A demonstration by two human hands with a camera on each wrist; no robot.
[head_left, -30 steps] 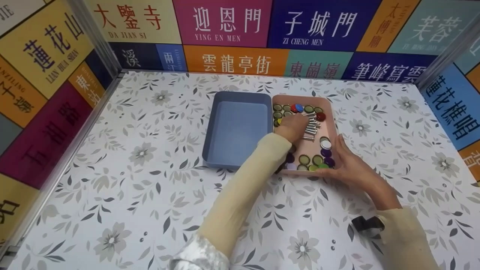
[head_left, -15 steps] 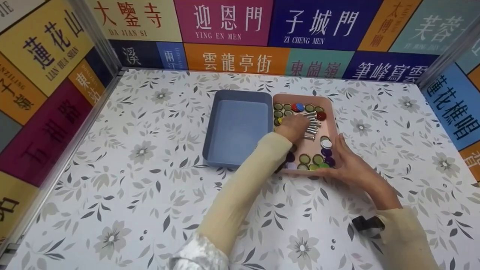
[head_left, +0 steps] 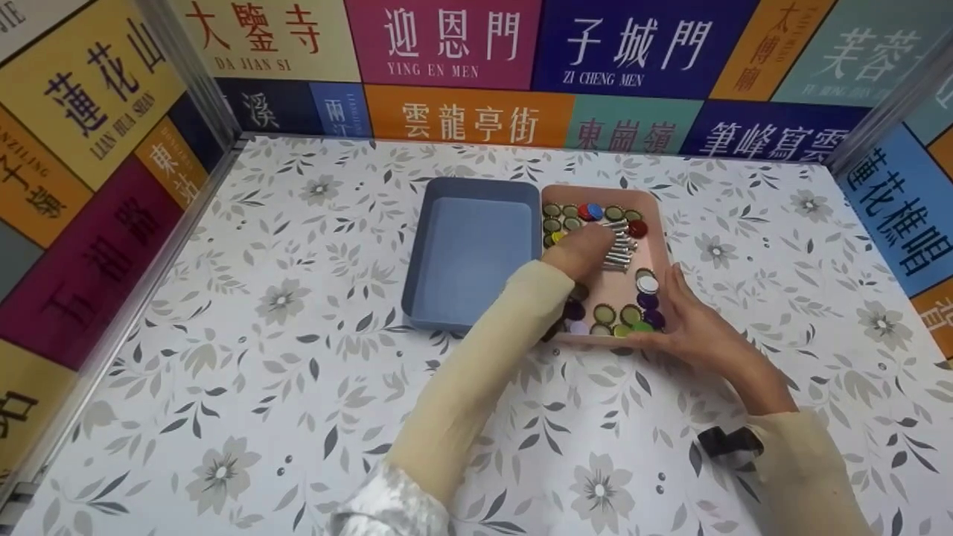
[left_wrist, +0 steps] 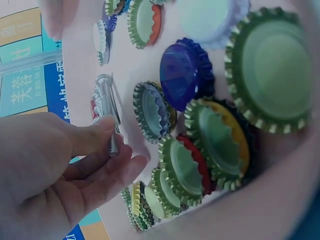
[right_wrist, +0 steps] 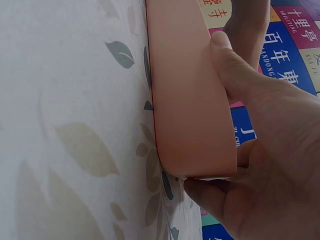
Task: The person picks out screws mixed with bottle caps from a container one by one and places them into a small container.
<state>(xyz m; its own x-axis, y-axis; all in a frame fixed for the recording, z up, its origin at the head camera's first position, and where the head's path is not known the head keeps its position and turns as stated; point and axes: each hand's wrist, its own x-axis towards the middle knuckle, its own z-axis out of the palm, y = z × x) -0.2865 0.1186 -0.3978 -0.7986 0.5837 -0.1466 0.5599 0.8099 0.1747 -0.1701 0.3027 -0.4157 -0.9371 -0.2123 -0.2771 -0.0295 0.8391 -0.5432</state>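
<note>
My left hand (head_left: pixel 584 246) reaches into the pink tray (head_left: pixel 657 242), over a row of silver screws (head_left: pixel 618 258). In the left wrist view, its thumb and fingers pinch a threaded screw (left_wrist: pixel 114 144), and more screws lie just behind. Several bottle caps (left_wrist: pixel 186 75) are spread along the tray's edges, most with their green-lined hollow side up. At the tray's near right corner, my right hand (head_left: pixel 696 327) grips the wall. The right wrist view has the thumb over the rim of the outer wall (right_wrist: pixel 192 105) and the other fingers round the corner.
A blue tray (head_left: pixel 413 260) stands against the pink tray's left side, with nothing in it. Both are on a table (head_left: pixel 283 357) with a flower-patterned cover. Upright panels (head_left: pixel 454 112) with coloured lettering border it at the back and sides.
The nearest screw, which lay slightly apart from the row, no longer shows there. My left hand has shifted a little and its wrist has turned. The right hand stays on the tray.
</note>
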